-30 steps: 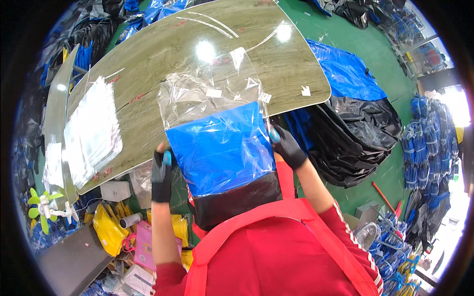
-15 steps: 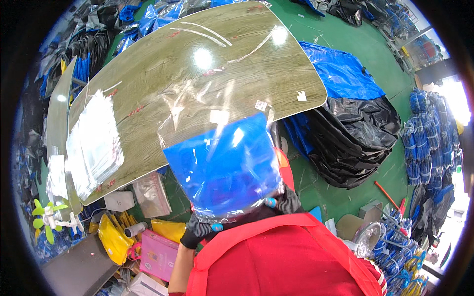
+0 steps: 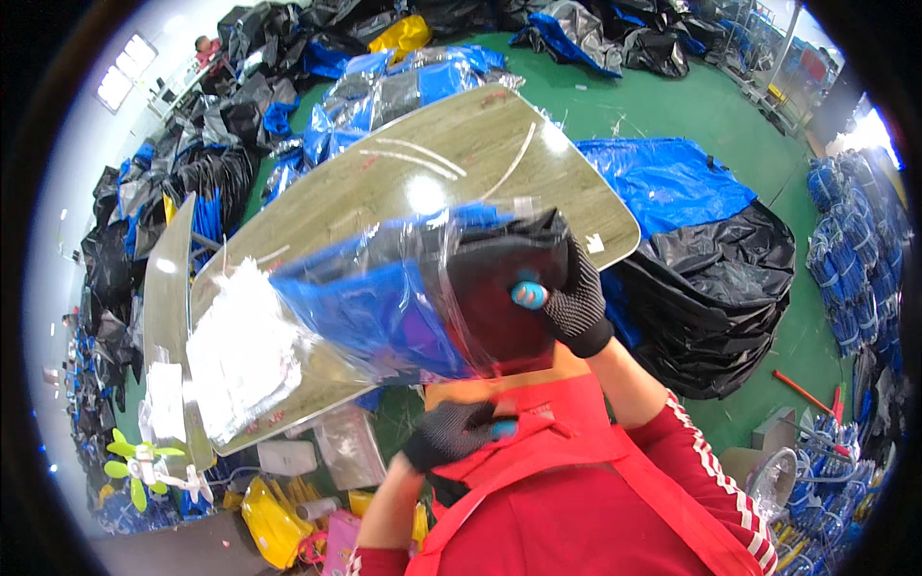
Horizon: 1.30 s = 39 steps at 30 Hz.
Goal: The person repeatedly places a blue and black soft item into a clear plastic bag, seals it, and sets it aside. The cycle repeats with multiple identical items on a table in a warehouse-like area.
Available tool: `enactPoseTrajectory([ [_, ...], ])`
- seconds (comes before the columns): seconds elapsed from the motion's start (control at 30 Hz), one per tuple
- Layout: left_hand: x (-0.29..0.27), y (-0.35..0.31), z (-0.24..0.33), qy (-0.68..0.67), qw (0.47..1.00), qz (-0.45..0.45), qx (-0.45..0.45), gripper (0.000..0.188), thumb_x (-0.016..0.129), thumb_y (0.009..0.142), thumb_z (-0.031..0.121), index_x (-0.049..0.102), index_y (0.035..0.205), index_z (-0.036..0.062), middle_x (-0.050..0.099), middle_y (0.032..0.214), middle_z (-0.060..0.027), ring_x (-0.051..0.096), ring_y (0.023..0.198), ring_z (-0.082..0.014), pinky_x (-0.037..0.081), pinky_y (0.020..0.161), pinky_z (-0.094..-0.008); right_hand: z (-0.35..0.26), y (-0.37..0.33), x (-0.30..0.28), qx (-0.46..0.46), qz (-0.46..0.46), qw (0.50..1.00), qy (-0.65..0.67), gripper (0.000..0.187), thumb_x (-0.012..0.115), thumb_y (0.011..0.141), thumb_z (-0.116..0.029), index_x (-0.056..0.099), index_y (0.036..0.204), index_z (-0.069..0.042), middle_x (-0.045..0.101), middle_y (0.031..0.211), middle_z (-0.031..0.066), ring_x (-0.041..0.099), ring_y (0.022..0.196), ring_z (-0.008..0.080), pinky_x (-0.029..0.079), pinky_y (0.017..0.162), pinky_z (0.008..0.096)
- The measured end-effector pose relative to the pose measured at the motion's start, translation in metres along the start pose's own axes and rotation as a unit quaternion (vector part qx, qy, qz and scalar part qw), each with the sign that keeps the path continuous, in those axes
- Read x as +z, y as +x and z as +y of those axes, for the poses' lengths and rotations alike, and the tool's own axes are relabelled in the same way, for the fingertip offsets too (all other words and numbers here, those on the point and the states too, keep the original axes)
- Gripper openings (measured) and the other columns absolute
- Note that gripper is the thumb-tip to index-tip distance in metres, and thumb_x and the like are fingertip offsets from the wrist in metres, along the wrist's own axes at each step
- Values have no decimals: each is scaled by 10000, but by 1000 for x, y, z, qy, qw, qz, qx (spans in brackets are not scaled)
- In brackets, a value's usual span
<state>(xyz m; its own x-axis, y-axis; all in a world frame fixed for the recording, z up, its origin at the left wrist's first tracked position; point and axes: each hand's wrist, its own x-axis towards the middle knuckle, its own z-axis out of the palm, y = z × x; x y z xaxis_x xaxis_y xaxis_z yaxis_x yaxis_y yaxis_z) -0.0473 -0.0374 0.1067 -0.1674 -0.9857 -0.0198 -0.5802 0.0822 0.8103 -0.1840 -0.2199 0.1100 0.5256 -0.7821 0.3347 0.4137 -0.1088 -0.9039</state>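
My right hand (image 3: 576, 302), in a dark knit glove with a blue thumb tip, grips the right end of a folded blue-and-black tarp-like bundle (image 3: 384, 302) in clear plastic. The bundle is held tilted above the near edge of the wood-grain table (image 3: 413, 144). Below it, apart from the bundle, my left hand (image 3: 451, 434) hovers in front of my red apron (image 3: 547, 432). Its gloved fingers and blue thumb tip point right, somewhat apart, with nothing seen between them.
A stack of clear plastic bags (image 3: 240, 355) lies on the table's left side. Folded blue-and-black sheets (image 3: 711, 278) are piled at the right. Bundled blue items (image 3: 850, 250) stand farther right. A small green-bladed fan (image 3: 142, 466) is at lower left.
The bundle has been raised and turned, showing its black end on the right. My left hand has let go and dropped below it. My view has tilted up.
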Motion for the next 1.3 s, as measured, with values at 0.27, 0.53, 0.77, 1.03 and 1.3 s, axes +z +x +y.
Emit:
enactPoseTrajectory([
  [0.27, -148, 34, 37, 236, 951, 179, 94, 818, 873, 566, 295, 510, 1262, 68, 626, 1140, -159, 603, 1055, -355, 480, 890, -399, -54, 39, 21, -205, -171, 910, -318, 553, 807, 685, -367, 553, 1044, -32, 573, 931, 144, 589, 850, 334, 484, 764, 396],
  [0.53, -161, 52, -2, -109, 908, 404, -23, 504, 780, 779, 264, 585, 1187, 42, 679, 1034, -67, 638, 874, -171, 509, 771, -288, -48, 55, -20, -239, 10, 952, -189, 1095, 857, 610, -446, 289, 1425, 16, 402, 1412, 165, 373, 1321, 261, 290, 1104, 381],
  [0.77, -139, 45, -37, -104, 886, 451, -32, 619, 721, 824, 393, 513, 1272, 20, 581, 1179, -96, 543, 1041, -171, 437, 893, -317, -5, 40, -20, -11, -14, 996, -84, 773, 812, 715, -182, 408, 1357, -32, 543, 1286, 105, 558, 1084, 172, 450, 943, 332],
  [1.03, -116, 30, -30, -140, 872, 468, 11, 645, 675, 843, 444, 456, 1321, 70, 581, 1186, -86, 575, 1021, -214, 473, 905, -368, -48, 44, -6, 14, 18, 992, 125, 757, 807, 724, -224, 433, 1349, -19, 553, 1245, 120, 528, 1139, 200, 411, 1004, 339],
  [1.3, -111, 34, -4, -295, 808, 495, 119, 358, 433, 981, 256, 547, 1204, 1, 614, 1121, -116, 588, 1009, -199, 474, 910, -339, -35, 36, 10, -24, 5, 996, 91, 736, 706, 805, -325, 394, 1386, 2, 539, 1249, 128, 514, 1124, 196, 399, 990, 331],
])
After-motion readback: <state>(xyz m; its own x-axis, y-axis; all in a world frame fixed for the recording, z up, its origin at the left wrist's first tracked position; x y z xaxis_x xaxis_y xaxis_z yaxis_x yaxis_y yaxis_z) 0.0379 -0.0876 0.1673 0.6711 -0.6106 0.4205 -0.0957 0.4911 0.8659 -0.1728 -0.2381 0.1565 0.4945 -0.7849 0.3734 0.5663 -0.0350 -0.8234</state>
